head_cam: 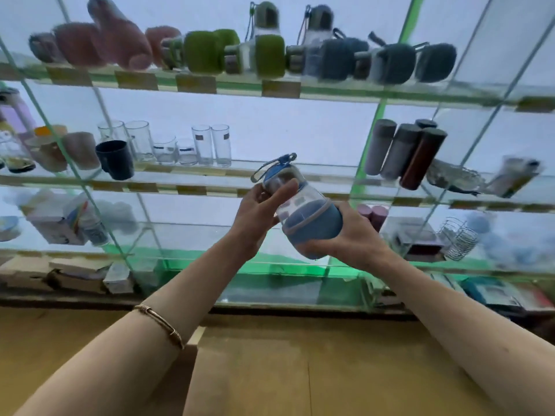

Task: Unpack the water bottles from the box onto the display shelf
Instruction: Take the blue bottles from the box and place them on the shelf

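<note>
Here both arms reach up, left hand (258,211) gripping the bottle (303,211) neck, right hand (345,235) cupping its base.

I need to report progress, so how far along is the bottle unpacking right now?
Done: pink, green and blue sleeved bottles already fill much of the top shelf. In hand: a blue-sleeved water bottle, tilted, with the left hand near its cap end and the right hand gripping its base. Left: shelving this one; the cardboard box interior is out of view, so the remaining count is unknown.
</note>
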`<state>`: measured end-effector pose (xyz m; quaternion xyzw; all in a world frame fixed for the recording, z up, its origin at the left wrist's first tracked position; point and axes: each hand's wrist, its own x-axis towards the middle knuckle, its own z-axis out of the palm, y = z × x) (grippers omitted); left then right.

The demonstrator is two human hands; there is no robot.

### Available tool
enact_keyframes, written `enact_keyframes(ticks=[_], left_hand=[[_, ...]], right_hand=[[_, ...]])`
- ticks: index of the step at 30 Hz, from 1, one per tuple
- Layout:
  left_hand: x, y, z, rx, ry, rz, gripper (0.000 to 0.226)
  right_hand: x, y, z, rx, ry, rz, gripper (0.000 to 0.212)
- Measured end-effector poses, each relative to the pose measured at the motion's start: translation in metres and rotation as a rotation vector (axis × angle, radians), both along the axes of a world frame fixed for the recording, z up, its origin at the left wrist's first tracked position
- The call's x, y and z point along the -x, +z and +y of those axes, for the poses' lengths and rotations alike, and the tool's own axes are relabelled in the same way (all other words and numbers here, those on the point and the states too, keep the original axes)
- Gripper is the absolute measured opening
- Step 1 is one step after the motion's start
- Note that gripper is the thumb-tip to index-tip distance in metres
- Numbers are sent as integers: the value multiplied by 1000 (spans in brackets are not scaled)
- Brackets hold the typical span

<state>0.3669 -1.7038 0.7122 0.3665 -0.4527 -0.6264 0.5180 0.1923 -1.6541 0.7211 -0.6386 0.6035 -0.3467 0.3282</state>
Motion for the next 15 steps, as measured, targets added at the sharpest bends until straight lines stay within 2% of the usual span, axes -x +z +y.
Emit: enact_keyframes(ticks=[3,6,9,12,15], left_hand=[[50,17,6,54,-44,-46,60],[92,37,9,106,-69,-75,51],[127,56,5,150,-35,-111,58],[154,73,-4,162,-7,-137,45],[176,84,-22,193,-2,-164,57]], right_hand=[[50,16,12,30,-47,14,74],[91,34,19,50,-69,12,72],[124,52,20,67,-55,18,67],[148,69,15,132,-72,78,56],[169,75,-2,176,-119,85,71]])
